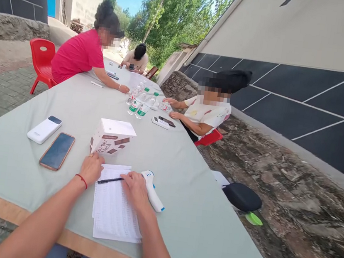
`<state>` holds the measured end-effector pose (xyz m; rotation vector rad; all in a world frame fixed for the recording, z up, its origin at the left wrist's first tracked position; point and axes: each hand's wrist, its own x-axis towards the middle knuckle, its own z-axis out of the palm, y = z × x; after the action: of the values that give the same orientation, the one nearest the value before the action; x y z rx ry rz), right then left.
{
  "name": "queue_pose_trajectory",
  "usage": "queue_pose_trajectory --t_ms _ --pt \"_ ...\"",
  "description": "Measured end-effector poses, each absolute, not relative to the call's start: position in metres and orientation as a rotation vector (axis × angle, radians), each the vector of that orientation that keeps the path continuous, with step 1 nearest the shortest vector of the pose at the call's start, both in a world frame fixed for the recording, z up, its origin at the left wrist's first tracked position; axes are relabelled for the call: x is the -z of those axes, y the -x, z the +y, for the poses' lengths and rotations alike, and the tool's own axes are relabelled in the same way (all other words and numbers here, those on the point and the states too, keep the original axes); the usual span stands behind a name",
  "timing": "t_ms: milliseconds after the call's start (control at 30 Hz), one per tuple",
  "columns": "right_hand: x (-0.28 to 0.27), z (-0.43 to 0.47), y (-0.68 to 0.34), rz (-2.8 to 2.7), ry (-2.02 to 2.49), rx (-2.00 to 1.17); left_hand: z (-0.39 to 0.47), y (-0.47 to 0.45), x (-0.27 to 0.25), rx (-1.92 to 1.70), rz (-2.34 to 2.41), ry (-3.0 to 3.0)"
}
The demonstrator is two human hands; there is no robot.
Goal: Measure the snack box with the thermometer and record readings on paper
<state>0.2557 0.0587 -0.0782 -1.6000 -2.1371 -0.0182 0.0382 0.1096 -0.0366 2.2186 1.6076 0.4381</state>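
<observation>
- Near edge: white printed paper sheets, stacked a bit unevenly, lay on the pale grey-green tablecloth.
- Right hand was over the sheets' right side, fingers loosely bent, fingertips at one end of the slim black pen (gripped or just touched, couldn't tell).
- Pen lay slantwise across the upper part of the sheets, its other end near the left hand.
- Left hand, red cord bracelet at the wrist, was bent at the box's lower front corner; finger gap and any hold couldn't be told.
- White gun-shaped plastic thermometer with blue trim was just right of the right hand.
- Smartphone in an orange-brown case lay left of the left hand, white power bank with a dark panel beyond it.
- White carton box with brown print stood past the sheets.
- Farther: two clear green-capped plastic bottles stood between a person in a pink shirt and a person in a white patterned shirt.
</observation>
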Motion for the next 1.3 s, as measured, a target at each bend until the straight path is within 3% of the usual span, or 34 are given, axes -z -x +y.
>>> queue_pose_trajectory --t_ms 400,633,767,1300 --pt "0.072 0.047 -0.272 -2.062 1.487 -0.053 0.112 -0.037 0.041 -0.527 1.543 -2.144" --pt "0.038 0.057 -0.238 -1.278 1.396 -0.640 0.113 -0.037 0.046 -0.569 1.517 -2.142" --pt "0.046 0.071 -0.194 -1.138 1.360 -0.928 0.113 -0.036 0.046 -0.572 1.514 -2.145" --pt "0.076 0.073 -0.167 -1.193 1.448 -0.816 0.114 -0.032 0.036 -0.454 1.533 -2.241"
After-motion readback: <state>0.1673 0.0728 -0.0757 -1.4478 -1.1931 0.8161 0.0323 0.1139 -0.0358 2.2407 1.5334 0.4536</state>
